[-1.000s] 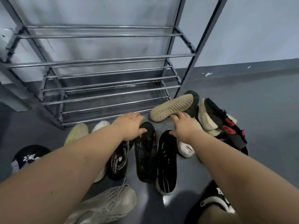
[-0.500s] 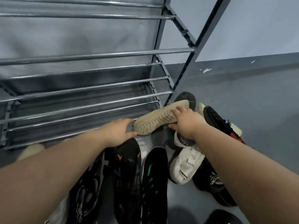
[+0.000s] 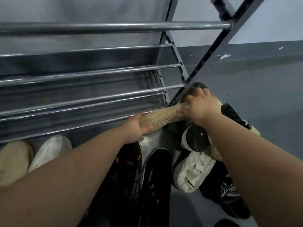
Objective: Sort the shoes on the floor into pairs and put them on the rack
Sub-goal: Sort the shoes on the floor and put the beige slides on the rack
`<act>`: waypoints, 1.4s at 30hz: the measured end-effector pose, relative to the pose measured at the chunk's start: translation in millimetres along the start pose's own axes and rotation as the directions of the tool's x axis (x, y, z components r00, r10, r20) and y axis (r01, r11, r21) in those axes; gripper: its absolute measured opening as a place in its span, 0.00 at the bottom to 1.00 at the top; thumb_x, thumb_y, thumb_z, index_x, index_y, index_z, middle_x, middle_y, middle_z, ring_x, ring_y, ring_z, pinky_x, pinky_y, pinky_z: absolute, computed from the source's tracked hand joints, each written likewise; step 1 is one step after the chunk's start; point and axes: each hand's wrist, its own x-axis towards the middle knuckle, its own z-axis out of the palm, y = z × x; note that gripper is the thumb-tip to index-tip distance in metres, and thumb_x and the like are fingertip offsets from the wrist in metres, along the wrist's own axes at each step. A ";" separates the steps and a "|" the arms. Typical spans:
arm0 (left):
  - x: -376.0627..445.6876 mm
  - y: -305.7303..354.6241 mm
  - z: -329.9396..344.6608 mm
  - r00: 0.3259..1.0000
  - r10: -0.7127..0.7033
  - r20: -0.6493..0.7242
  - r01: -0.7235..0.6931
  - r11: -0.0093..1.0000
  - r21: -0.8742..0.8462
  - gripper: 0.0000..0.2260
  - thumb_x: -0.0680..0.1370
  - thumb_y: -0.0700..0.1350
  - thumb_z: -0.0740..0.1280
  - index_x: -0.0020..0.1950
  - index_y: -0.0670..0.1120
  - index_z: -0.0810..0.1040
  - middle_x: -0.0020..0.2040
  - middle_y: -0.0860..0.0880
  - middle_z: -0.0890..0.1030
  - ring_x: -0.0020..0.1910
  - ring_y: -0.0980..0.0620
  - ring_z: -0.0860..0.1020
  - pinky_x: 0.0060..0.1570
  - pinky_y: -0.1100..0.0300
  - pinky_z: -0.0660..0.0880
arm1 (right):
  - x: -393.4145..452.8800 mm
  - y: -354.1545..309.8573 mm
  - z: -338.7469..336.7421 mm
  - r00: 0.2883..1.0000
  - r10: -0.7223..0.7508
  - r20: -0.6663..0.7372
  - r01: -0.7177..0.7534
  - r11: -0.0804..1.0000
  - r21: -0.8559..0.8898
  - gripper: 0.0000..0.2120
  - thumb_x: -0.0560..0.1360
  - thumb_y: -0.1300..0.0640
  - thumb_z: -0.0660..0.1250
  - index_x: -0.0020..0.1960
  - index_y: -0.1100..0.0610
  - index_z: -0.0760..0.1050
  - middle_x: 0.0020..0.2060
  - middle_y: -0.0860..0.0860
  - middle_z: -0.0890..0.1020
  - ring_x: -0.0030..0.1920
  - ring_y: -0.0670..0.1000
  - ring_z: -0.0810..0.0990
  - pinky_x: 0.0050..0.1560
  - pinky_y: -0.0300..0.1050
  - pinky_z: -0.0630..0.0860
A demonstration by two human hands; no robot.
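Observation:
A beige shoe (image 3: 165, 116) lies sole-up at the foot of the metal rack (image 3: 91, 94), by its right front leg. My left hand (image 3: 136, 126) grips its near end, thumb under the sole. My right hand (image 3: 201, 106) grips its far end, fingers curled over the sole. Behind my right hand a dark shoe (image 3: 195, 86) leans on the rack leg. Two black shoes (image 3: 129, 174) (image 3: 155, 177) lie sole-up below my arms, and a white shoe (image 3: 193, 172) lies to their right.
A pale yellow shoe (image 3: 14, 159) and a white shoe (image 3: 50, 149) point at the rack on the left. More shoes pile up at right: a black mesh one (image 3: 195, 140), a black printed one (image 3: 227, 192), a black-and-cream one (image 3: 236, 118). Grey floor (image 3: 270, 104) stretches right.
My head has moved down and closer to the rack. Both hands reached forward and took hold of the beige shoe, left hand at its near end, right hand at its far end.

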 end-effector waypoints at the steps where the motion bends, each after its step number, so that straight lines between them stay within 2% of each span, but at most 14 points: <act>1: 0.9 -1.3 1.9 1.000 -0.006 -0.003 0.006 1.000 0.019 0.33 0.78 0.54 0.63 0.77 0.46 0.53 0.75 0.42 0.60 0.72 0.45 0.63 0.69 0.59 0.60 | 0.1 0.7 2.0 1.000 -0.003 0.014 0.002 1.000 0.029 0.27 0.77 0.37 0.56 0.68 0.54 0.68 0.66 0.57 0.67 0.68 0.60 0.62 0.66 0.55 0.63; 5: 1.0 -4.2 5.7 0.998 -0.047 -0.041 0.048 0.998 0.044 0.33 0.76 0.57 0.65 0.76 0.47 0.57 0.73 0.41 0.59 0.71 0.42 0.63 0.70 0.55 0.59 | -5.0 0.6 6.2 0.998 -0.040 0.048 0.028 0.974 0.224 0.26 0.78 0.41 0.57 0.67 0.59 0.67 0.66 0.57 0.69 0.69 0.59 0.61 0.65 0.54 0.64; 12: -23.2 1.9 -6.5 0.983 0.043 -0.179 -0.051 0.998 -0.042 0.27 0.74 0.53 0.69 0.68 0.44 0.65 0.67 0.44 0.67 0.63 0.47 0.70 0.57 0.61 0.64 | -33.1 2.0 -6.5 0.995 -0.042 -0.095 0.063 0.970 0.235 0.24 0.78 0.41 0.57 0.63 0.60 0.68 0.62 0.58 0.73 0.66 0.60 0.66 0.63 0.52 0.65; 15: -48.2 1.4 -16.4 0.968 0.099 -0.232 -0.108 0.994 -0.025 0.25 0.74 0.53 0.70 0.65 0.45 0.66 0.62 0.46 0.71 0.58 0.47 0.72 0.52 0.61 0.66 | -53.0 -4.2 -12.4 0.990 -0.026 -0.138 0.059 0.968 0.245 0.24 0.78 0.41 0.57 0.62 0.60 0.70 0.60 0.58 0.75 0.64 0.61 0.70 0.63 0.56 0.67; 22: -151.1 -37.6 -38.1 0.901 0.202 -0.384 -0.161 0.977 0.137 0.20 0.72 0.54 0.71 0.58 0.48 0.68 0.52 0.51 0.73 0.52 0.51 0.72 0.48 0.59 0.66 | -124.4 -50.3 -20.6 0.976 -0.101 -0.194 0.179 0.881 0.439 0.24 0.77 0.42 0.62 0.64 0.59 0.70 0.60 0.57 0.75 0.63 0.58 0.70 0.58 0.47 0.66; 25: -200.9 -47.5 -52.1 0.881 0.240 -0.407 -0.160 0.962 0.221 0.19 0.72 0.54 0.71 0.58 0.48 0.69 0.51 0.53 0.72 0.50 0.52 0.71 0.47 0.61 0.64 | -153.0 -68.7 -16.5 0.970 -0.094 -0.226 0.190 0.872 0.450 0.31 0.75 0.36 0.58 0.69 0.57 0.67 0.66 0.58 0.70 0.69 0.57 0.65 0.68 0.49 0.62; 28: -246.3 -50.4 -74.0 0.857 0.269 -0.440 -0.157 0.949 0.275 0.22 0.73 0.55 0.69 0.61 0.47 0.68 0.52 0.53 0.71 0.51 0.53 0.70 0.47 0.60 0.64 | -177.6 -91.0 -35.0 0.995 -0.050 -0.089 0.094 0.791 0.605 0.39 0.75 0.33 0.54 0.77 0.53 0.52 0.76 0.57 0.55 0.76 0.57 0.54 0.74 0.52 0.55; 30: -273.4 -51.0 -87.3 0.840 0.288 -0.460 -0.150 0.938 0.313 0.22 0.74 0.56 0.68 0.61 0.48 0.68 0.52 0.54 0.71 0.51 0.53 0.70 0.47 0.59 0.65 | -191.5 -107.1 -54.3 0.999 -0.017 -0.033 0.036 0.686 0.727 0.41 0.75 0.32 0.53 0.78 0.54 0.46 0.78 0.56 0.50 0.77 0.57 0.52 0.73 0.52 0.54; 32: -300.8 -50.7 -95.5 0.825 0.292 -0.484 -0.132 0.932 0.336 0.21 0.73 0.57 0.68 0.60 0.49 0.67 0.52 0.54 0.72 0.50 0.53 0.70 0.46 0.58 0.65 | -204.0 -120.6 -71.0 0.994 0.101 0.037 -0.083 0.495 0.865 0.43 0.75 0.32 0.52 0.78 0.57 0.43 0.77 0.56 0.52 0.76 0.58 0.55 0.73 0.52 0.56; 34: -326.3 -50.3 -98.8 0.806 0.288 -0.517 -0.123 0.936 0.329 0.21 0.73 0.57 0.69 0.59 0.50 0.67 0.52 0.54 0.72 0.49 0.53 0.70 0.46 0.58 0.66 | -218.0 -131.1 -80.6 0.957 0.185 0.226 -0.257 0.169 0.951 0.43 0.75 0.32 0.55 0.78 0.57 0.45 0.76 0.56 0.56 0.73 0.61 0.61 0.70 0.56 0.64; 36: -347.6 -51.6 -95.9 0.790 0.288 -0.542 -0.134 0.942 0.307 0.20 0.72 0.56 0.70 0.58 0.51 0.68 0.50 0.55 0.71 0.49 0.54 0.70 0.46 0.59 0.66 | -235.0 -140.5 -83.5 0.916 0.079 0.394 -0.364 -0.254 0.896 0.39 0.75 0.35 0.60 0.77 0.55 0.52 0.74 0.58 0.61 0.69 0.62 0.67 0.64 0.59 0.71; 38: -362.0 -58.0 -88.0 0.780 0.305 -0.547 -0.159 0.941 0.299 0.19 0.72 0.55 0.71 0.56 0.52 0.68 0.50 0.56 0.71 0.50 0.55 0.71 0.47 0.60 0.66 | -248.1 -148.0 -80.5 0.917 -0.052 0.396 -0.359 -0.537 0.763 0.31 0.76 0.41 0.62 0.73 0.55 0.61 0.68 0.59 0.70 0.62 0.62 0.75 0.54 0.57 0.76; 40: -369.9 -70.9 -74.4 0.777 0.336 -0.533 -0.192 0.932 0.307 0.18 0.71 0.53 0.73 0.55 0.53 0.67 0.52 0.57 0.70 0.53 0.54 0.71 0.50 0.61 0.66 | -258.2 -156.3 -72.7 0.929 -0.064 0.364 -0.325 -0.607 0.725 0.22 0.79 0.47 0.62 0.67 0.58 0.67 0.60 0.57 0.76 0.50 0.58 0.79 0.46 0.54 0.76; 42: -372.4 -88.0 -58.9 0.775 0.356 -0.522 -0.227 0.928 0.296 0.18 0.71 0.50 0.73 0.55 0.52 0.68 0.57 0.57 0.68 0.58 0.55 0.70 0.54 0.63 0.65 | -265.8 -165.2 -62.0 0.923 0.002 0.385 -0.311 -0.586 0.748 0.18 0.80 0.52 0.59 0.67 0.61 0.68 0.56 0.58 0.79 0.42 0.54 0.78 0.40 0.49 0.75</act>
